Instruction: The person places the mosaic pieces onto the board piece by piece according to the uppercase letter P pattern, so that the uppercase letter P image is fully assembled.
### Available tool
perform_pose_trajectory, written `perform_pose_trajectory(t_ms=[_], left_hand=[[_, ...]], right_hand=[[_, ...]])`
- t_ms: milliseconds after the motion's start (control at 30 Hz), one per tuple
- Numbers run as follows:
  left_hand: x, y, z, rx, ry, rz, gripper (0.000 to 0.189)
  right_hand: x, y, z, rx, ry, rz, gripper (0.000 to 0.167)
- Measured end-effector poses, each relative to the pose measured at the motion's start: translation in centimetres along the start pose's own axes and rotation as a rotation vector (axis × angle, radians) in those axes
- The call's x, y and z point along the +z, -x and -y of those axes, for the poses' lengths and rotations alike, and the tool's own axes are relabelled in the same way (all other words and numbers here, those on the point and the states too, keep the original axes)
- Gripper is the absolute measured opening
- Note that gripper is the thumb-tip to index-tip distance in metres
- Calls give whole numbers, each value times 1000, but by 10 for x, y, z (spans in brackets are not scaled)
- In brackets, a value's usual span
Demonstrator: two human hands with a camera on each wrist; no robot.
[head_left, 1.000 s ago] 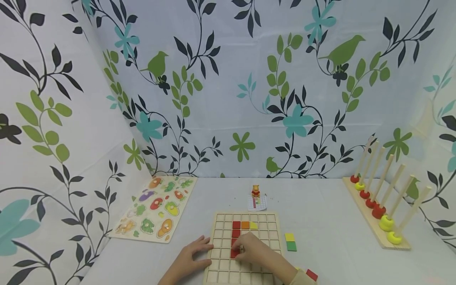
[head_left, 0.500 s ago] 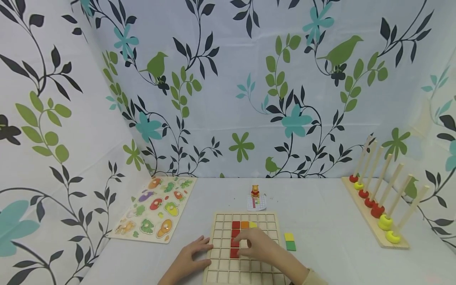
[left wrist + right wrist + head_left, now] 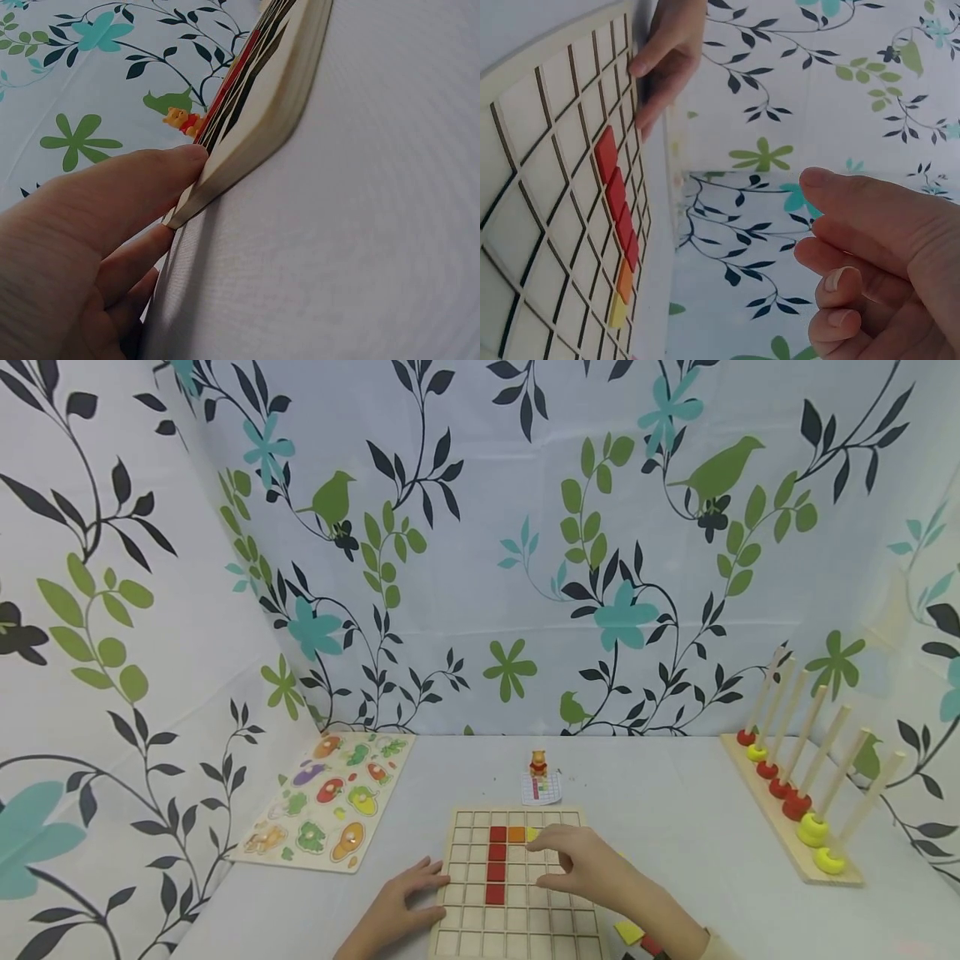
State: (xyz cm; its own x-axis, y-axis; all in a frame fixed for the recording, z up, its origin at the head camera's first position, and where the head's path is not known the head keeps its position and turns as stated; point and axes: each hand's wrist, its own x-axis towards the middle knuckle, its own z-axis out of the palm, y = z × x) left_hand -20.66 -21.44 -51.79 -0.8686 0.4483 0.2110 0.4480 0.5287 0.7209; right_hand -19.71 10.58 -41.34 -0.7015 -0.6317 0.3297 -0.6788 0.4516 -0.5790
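A wooden grid board (image 3: pixel 461 918) lies on the white table, also large in the right wrist view. Several red square tiles (image 3: pixel 495 894) form a column in it, with an orange tile (image 3: pixel 516 834) and a yellow tile (image 3: pixel 532 834) along the top beside them. My left hand (image 3: pixel 401 897) touches the board's left edge with thumb and fingertips, as the left wrist view confirms. Above the board's right half hovers my right hand (image 3: pixel 581 864), thumb and index finger apart. Nothing lies between those fingers in the right wrist view (image 3: pixel 885 277).
Behind the board are a small bear figurine (image 3: pixel 538 763) and a paper grid card (image 3: pixel 542 789). A vegetable puzzle board (image 3: pixel 300 847) lies left; a stand of wooden pegs (image 3: pixel 851 875) with red and yellow rings stands right. Loose yellow (image 3: pixel 628 932) and red (image 3: pixel 651 945) tiles lie near my right forearm.
My right hand has let go of the lowest red tile, which now sits in the column, and has moved right across the board. The left hand stays at the board's edge.
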Motion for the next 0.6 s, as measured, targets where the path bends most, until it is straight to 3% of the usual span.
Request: perform_pose_trajectory(t_ms=[267,600], left_hand=[[-1,-1,-1,-12,20,-7,41],[0,1,-1,-24,32,4,39]], right_hand=[[-25,19,-8,-23,42,-94,24],[-37,50,-25,-3,61,-123,22]])
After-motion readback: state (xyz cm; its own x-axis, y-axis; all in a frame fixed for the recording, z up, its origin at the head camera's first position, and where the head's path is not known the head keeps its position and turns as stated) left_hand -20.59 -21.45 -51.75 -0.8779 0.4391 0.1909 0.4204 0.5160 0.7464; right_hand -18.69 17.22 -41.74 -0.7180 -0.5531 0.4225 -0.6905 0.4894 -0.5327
